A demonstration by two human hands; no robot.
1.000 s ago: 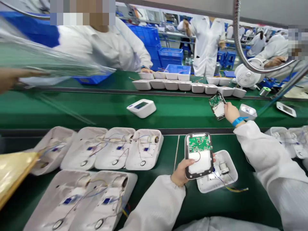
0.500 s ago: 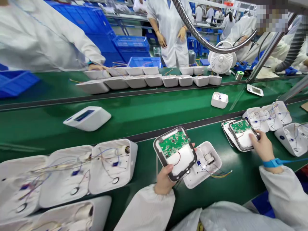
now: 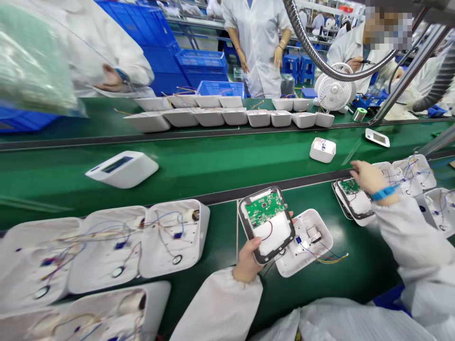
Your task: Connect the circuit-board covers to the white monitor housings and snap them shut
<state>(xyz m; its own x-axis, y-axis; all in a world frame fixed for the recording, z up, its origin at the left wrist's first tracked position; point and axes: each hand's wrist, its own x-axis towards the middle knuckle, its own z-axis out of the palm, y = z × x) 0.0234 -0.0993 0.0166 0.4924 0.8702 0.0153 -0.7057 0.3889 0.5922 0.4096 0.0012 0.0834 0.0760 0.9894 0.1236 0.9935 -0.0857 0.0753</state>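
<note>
My left hand grips a dark-rimmed panel with a green circuit board on its back, thumb on the near edge, fingertips at the far side. Partly beneath that panel lies a white housing with a motor and loose coloured wires. On the right, my right hand is above the far edge of a stack of similar panels; its fingers point left and are partly blurred, so what they hold, if anything, is hidden.
Wired white housings fill the near left; more housings stand at the right. The green belt carries a white device and a housing. Opposite are co-workers, a fan and a metal hose.
My right hand has left the panel stack's right edge and moved up and left above it. My left hand still holds its panel. The co-worker's hand at left has drawn back from the housings.
</note>
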